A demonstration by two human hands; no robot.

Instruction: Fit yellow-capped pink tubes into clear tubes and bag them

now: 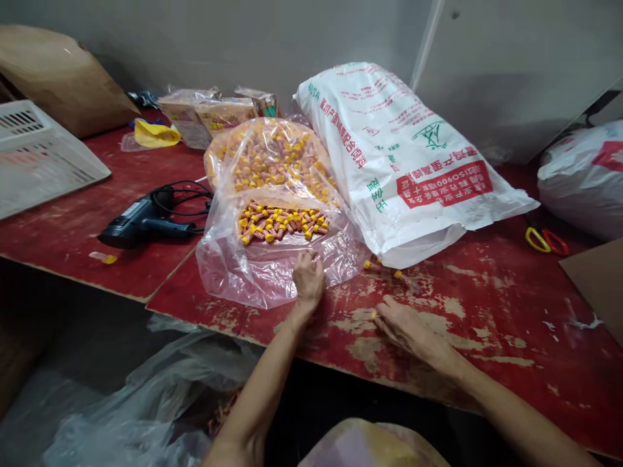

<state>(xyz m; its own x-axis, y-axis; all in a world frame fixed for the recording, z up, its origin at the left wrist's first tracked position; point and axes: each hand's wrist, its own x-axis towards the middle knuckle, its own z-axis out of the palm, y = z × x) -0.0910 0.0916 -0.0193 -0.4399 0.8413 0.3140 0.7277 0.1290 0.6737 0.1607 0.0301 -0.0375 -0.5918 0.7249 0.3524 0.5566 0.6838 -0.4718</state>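
Observation:
My left hand (pixel 307 279) rests on the near edge of a clear plastic bag (pixel 272 259) that holds several small red-and-yellow pieces (pixel 282 222). Its fingers are curled on the plastic film. My right hand (pixel 406 327) lies low on the worn red table (pixel 487 311), fingers pinched round a small yellow piece at its tip. A few loose yellow pieces (pixel 372 265) lie on the table just beyond it.
A larger clear bag of yellow pieces (pixel 272 159) and a big white printed sack (pixel 403 162) lie behind. A black heat gun (pixel 146 220) with its cord is at the left, a white crate (pixel 39 155) farther left, scissors (pixel 545 241) at the right.

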